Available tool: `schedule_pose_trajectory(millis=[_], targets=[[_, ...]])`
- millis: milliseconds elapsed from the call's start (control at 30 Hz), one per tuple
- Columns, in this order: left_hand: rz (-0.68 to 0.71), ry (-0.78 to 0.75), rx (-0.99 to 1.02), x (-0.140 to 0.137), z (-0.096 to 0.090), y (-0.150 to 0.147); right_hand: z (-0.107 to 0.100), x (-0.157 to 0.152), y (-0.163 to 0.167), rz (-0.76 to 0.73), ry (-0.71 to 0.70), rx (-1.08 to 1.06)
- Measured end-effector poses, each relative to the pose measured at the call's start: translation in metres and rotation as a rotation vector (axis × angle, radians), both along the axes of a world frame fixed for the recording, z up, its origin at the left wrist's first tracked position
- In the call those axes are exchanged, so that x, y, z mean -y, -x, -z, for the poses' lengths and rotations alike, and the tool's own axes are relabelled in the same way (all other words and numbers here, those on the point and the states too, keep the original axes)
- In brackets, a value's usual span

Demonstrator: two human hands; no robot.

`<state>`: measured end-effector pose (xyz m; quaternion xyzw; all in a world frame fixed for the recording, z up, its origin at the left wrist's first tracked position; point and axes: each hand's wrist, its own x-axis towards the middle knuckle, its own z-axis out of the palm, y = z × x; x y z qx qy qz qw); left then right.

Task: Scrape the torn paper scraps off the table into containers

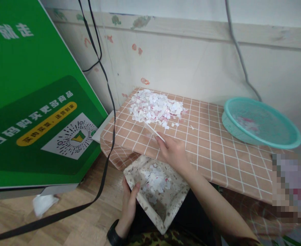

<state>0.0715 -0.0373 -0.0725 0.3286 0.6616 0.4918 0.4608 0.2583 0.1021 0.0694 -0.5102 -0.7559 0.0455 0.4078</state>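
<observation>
My left hand [130, 200] is closed on the left rim of a floral-patterned square fabric tray [163, 218], with the thumb over the edge. Small white paper scraps [155, 181] with a little pink lie inside the tray, which sits tilted just below the table's front edge. Above it, my right hand [174, 150] pinches a thin, flat white strip [154, 131], seen nearly edge-on, so its exact kind is not clear. The strip's far end reaches the near side of a wide pile of white and pink paper scraps [157, 106] on the tabletop.
A brown checked cloth covers the table [206, 150]. At the right stands a turquoise plastic basket [260, 123] with pink bits inside. A green sign [38, 85] and a hanging black strap [109, 92] are on the left. White crumpled stuff [44, 204] lies on the floor.
</observation>
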Motion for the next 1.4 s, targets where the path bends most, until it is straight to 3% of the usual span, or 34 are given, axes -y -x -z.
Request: schedule_pose_trajectory(millis=[167, 300, 433, 633, 733, 933, 1033, 1233, 1400], targets=[[-0.021, 0.006, -0.002, 0.001, 0.001, 0.002, -0.019, -0.003, -0.041, 0.054, 0.181, -0.267], [-0.005, 0.014, 0.013, 0.001, -0.001, 0.001, -0.031, -0.01, -0.081, -0.213, 0.459, -0.319], [0.025, 0.0, 0.012, 0.0, -0.002, 0.0, -0.031, -0.028, -0.08, -0.412, 0.674, -0.304], [0.014, -0.017, 0.006, 0.001, -0.001, 0.001, -0.026, -0.07, -0.032, -0.463, 0.607, -0.291], [-0.005, 0.008, -0.005, 0.001, -0.003, 0.002, -0.028, -0.084, -0.028, -0.437, 0.532, -0.34], [-0.016, 0.026, 0.011, 0.001, 0.0, 0.002, -0.042, -0.072, -0.099, -0.086, 0.286, -0.368], [-0.025, 0.009, 0.02, -0.001, 0.006, 0.0, -0.038, -0.056, -0.135, 0.088, 0.265, -0.319], [0.032, 0.002, -0.006, -0.002, 0.003, 0.0, -0.019, -0.041, -0.158, 0.195, 0.254, -0.339], [-0.023, 0.033, 0.003, -0.002, 0.002, 0.001, -0.02, -0.038, -0.162, 0.23, 0.197, -0.36]])
